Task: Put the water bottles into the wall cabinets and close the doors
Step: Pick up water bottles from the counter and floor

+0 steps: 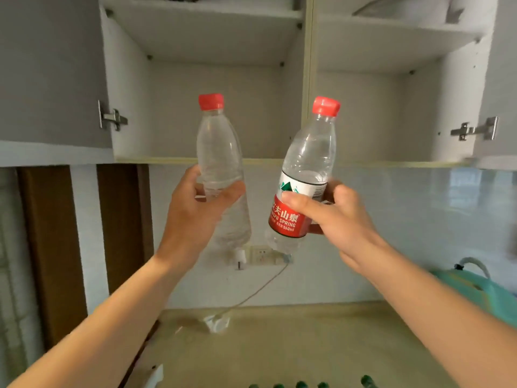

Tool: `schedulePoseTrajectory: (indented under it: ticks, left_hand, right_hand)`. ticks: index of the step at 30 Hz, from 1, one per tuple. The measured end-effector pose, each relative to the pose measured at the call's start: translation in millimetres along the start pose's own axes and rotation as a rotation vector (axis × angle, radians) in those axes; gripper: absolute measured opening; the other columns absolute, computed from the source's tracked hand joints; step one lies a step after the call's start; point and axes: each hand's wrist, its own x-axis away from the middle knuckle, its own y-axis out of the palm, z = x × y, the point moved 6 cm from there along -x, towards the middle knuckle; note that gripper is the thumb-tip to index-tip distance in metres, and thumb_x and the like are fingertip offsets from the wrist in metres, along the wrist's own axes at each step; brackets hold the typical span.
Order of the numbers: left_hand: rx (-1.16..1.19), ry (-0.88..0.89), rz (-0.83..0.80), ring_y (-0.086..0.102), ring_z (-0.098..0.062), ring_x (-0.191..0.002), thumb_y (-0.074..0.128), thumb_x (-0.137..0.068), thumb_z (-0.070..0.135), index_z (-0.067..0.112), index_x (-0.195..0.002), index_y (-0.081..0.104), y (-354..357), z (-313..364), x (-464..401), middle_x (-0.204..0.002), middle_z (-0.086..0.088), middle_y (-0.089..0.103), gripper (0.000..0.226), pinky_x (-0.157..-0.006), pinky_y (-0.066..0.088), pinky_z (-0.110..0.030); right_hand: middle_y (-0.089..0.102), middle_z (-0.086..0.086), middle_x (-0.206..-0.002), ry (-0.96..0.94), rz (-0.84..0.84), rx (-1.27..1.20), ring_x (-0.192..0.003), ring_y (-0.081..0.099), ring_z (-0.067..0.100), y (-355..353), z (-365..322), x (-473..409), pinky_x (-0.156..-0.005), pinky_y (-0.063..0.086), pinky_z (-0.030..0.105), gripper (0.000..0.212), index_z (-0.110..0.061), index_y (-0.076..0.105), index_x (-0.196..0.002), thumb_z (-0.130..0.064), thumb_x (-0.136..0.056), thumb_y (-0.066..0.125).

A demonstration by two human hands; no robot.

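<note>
Both hands, left hand (193,208) and right hand (333,217), each grasp a clear plastic red-capped water bottle, the unlabelled bottle (221,163) and the red-labelled bottle (305,175), below the open white wall cabinets (223,107); nothing is shelved yet and the doors are not closed.

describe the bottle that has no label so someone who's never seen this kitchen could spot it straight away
Look below the open wall cabinets, in front of the left compartment. Two red-capped clear bottles are held up side by side; the unlabelled bottle is the one gripped by the left hand. Unlike the labelled bottle in the right hand, it has no red and white label and stands nearly upright.

Both hands (195,211) hold bottles (219,152) below open cabinets (223,113).
</note>
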Motion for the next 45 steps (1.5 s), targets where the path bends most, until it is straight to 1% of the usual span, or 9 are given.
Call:
schedulePoseTrajectory:
  ticks: [5,13,16,21,25,29,34,41,45]
  left_hand:
    - [-0.026,0.026,0.093,0.071,-0.002,-0.089,0.079,-0.061,0.068,0.044,-0.113,0.063,-11,30,-54,-0.099,0.018,0.073,0.060,-0.082,0.057,-0.037]
    - [-0.068,0.083,0.159,0.072,-0.007,-0.085,0.083,-0.079,0.043,0.029,-0.118,0.063,-40,19,-159,-0.097,0.009,0.074,0.046,-0.071,0.056,-0.025]
    - [-0.087,0.082,0.171,0.071,-0.011,-0.093,0.082,-0.081,0.041,0.027,-0.123,0.061,-47,2,-197,-0.104,0.008,0.072,0.049,-0.081,0.058,-0.031]
    - [-0.123,0.032,0.104,0.068,-0.019,-0.104,0.081,-0.082,0.043,0.023,-0.127,0.060,-50,-39,-238,-0.113,0.001,0.070,0.053,-0.095,0.056,-0.044]
    - [-0.115,-0.010,-0.025,0.072,-0.016,-0.098,0.077,-0.082,0.052,0.034,-0.120,0.062,-51,-62,-262,-0.109,0.006,0.071,0.045,-0.079,0.062,-0.037]
    - [-0.120,-0.121,-0.160,0.074,-0.014,-0.094,0.078,-0.079,0.058,0.031,-0.126,0.060,-48,-81,-287,-0.114,0.007,0.072,0.057,-0.085,0.061,-0.049]
    - [-0.251,-0.083,-0.195,0.068,0.009,-0.074,0.075,-0.081,0.059,0.034,-0.099,0.060,-43,-98,-321,-0.098,0.021,0.067,0.034,-0.065,0.052,-0.016]
    - [-0.294,-0.107,-0.168,0.065,-0.015,-0.098,0.074,-0.086,0.053,0.020,-0.117,0.058,-32,-129,-357,-0.122,0.001,0.067,0.048,-0.079,0.052,-0.030]
    - [-0.305,-0.124,-0.151,0.062,-0.024,-0.110,0.072,-0.087,0.054,0.013,-0.135,0.054,-30,-139,-366,-0.129,0.000,0.062,0.066,-0.082,0.056,-0.035]
  right_hand:
    - [0.078,-0.007,-0.099,-0.073,0.013,-0.064,-0.091,0.075,0.014,20,-36,-69,-0.080,0.063,0.050,0.049,-0.028,0.068,-0.113,-0.037,-0.070,0.091]
    - [0.079,-0.006,-0.097,-0.164,-0.010,-0.017,-0.090,0.076,0.014,68,-47,-168,-0.085,0.063,0.045,0.045,-0.028,0.071,-0.111,-0.036,-0.072,0.091]
    - [0.078,-0.007,-0.096,-0.140,0.014,0.034,-0.089,0.076,0.013,85,-35,-203,-0.084,0.063,0.043,0.047,-0.028,0.070,-0.110,-0.036,-0.069,0.092]
    - [0.077,-0.004,-0.099,-0.110,0.061,0.099,-0.091,0.075,0.015,104,-16,-244,-0.085,0.062,0.042,0.047,-0.025,0.071,-0.111,-0.035,-0.070,0.092]
    - [0.077,-0.002,-0.101,-0.091,0.045,0.170,-0.092,0.075,0.017,116,-8,-272,-0.085,0.063,0.043,0.046,-0.022,0.070,-0.113,-0.036,-0.074,0.090]
    - [0.078,0.000,-0.094,-0.017,0.001,0.243,-0.084,0.076,0.018,126,1,-294,-0.081,0.064,0.044,0.028,-0.024,0.069,-0.100,-0.038,-0.081,0.085]
    - [0.074,0.006,-0.105,0.015,0.005,0.322,-0.094,0.074,0.024,142,18,-321,-0.087,0.061,0.049,0.041,-0.017,0.066,-0.117,-0.041,-0.086,0.079]
    - [0.073,0.007,-0.110,0.069,-0.036,0.376,-0.095,0.071,0.022,157,36,-352,-0.075,0.058,0.036,0.042,-0.014,0.063,-0.123,-0.041,-0.092,0.072]
    - [0.072,0.009,-0.113,0.088,-0.032,0.403,-0.103,0.070,0.026,159,39,-359,-0.089,0.059,0.045,0.043,-0.014,0.063,-0.124,-0.042,-0.092,0.072]
